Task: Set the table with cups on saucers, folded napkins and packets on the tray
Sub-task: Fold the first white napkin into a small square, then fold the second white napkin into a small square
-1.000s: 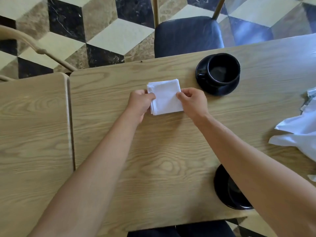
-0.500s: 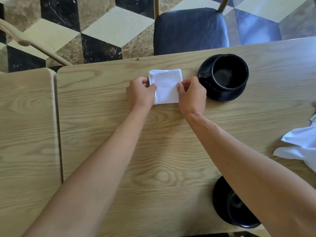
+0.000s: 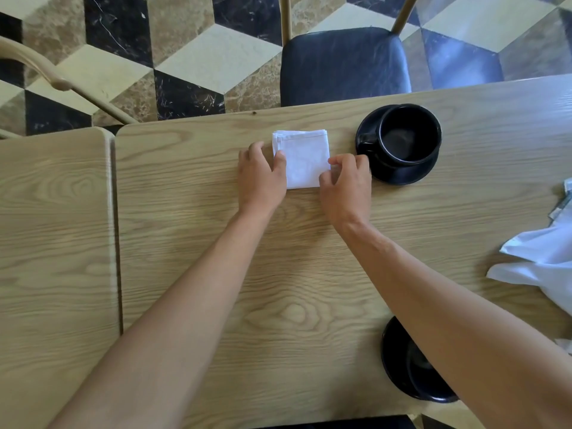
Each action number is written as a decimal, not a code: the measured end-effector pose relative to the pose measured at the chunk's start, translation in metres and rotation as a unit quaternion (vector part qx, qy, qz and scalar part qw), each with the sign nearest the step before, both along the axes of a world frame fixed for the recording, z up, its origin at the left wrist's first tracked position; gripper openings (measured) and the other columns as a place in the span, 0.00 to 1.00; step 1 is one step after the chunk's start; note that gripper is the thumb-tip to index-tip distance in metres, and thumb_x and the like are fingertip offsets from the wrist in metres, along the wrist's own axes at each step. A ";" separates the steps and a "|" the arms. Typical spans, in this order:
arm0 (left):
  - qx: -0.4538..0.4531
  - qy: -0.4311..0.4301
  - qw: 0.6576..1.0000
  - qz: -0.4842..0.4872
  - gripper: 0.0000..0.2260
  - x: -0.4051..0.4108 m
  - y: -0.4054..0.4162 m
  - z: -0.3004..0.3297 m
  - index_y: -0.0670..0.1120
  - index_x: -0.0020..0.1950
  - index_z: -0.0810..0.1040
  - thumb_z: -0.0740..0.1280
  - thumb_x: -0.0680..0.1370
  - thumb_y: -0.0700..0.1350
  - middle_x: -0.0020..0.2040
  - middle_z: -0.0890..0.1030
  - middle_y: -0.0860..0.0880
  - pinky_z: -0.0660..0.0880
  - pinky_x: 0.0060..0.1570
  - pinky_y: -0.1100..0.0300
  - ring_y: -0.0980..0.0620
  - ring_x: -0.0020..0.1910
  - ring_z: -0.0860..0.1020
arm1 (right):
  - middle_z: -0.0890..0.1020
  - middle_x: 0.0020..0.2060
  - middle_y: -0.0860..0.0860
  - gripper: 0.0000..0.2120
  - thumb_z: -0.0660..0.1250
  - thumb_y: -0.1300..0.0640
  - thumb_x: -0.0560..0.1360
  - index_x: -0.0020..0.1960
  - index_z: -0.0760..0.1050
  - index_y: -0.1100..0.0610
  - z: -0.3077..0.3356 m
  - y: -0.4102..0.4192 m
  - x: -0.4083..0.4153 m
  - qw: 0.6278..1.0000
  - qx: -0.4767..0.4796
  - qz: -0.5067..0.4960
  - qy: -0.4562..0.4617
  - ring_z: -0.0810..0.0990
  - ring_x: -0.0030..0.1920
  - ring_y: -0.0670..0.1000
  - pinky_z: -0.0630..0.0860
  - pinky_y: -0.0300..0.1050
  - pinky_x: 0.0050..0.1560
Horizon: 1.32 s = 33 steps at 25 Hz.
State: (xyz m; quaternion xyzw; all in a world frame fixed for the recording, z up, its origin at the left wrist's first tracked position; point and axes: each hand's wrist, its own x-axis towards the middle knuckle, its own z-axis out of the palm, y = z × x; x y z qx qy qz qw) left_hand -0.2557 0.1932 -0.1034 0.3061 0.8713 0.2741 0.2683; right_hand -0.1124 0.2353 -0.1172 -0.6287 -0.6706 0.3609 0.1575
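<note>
A white napkin (image 3: 301, 157) folded into a small square lies flat near the far edge of the wooden table (image 3: 278, 274). My left hand (image 3: 260, 178) pinches its left edge with the thumb on top. My right hand (image 3: 346, 184) holds its near right corner. Just right of the napkin, a black cup (image 3: 408, 134) stands on a black saucer (image 3: 402, 174). A second black cup and saucer (image 3: 402, 366) sit at the near edge, partly hidden under my right forearm.
Loose white napkins (image 3: 544, 258) lie crumpled at the right edge, with a packet corner above them. A second table (image 3: 52, 243) abuts on the left. A dark-cushioned chair (image 3: 343, 63) stands beyond the far edge, a wooden chair back (image 3: 46, 75) at far left.
Both hands slid the folded napkin away from me, toward the far edge and closer to the cup on its saucer. Now it lies flat there, fingers still on its sides.
</note>
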 end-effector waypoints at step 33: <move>-0.094 0.132 0.937 -0.310 0.28 0.269 -0.165 0.140 0.43 0.76 0.65 0.52 0.84 0.60 0.74 0.69 0.40 0.66 0.69 0.44 0.39 0.73 0.67 | 0.64 0.78 0.60 0.28 0.60 0.45 0.82 0.78 0.64 0.57 0.150 -0.147 0.299 0.957 0.036 0.174 -0.229 0.59 0.79 0.61 0.56 0.59 0.79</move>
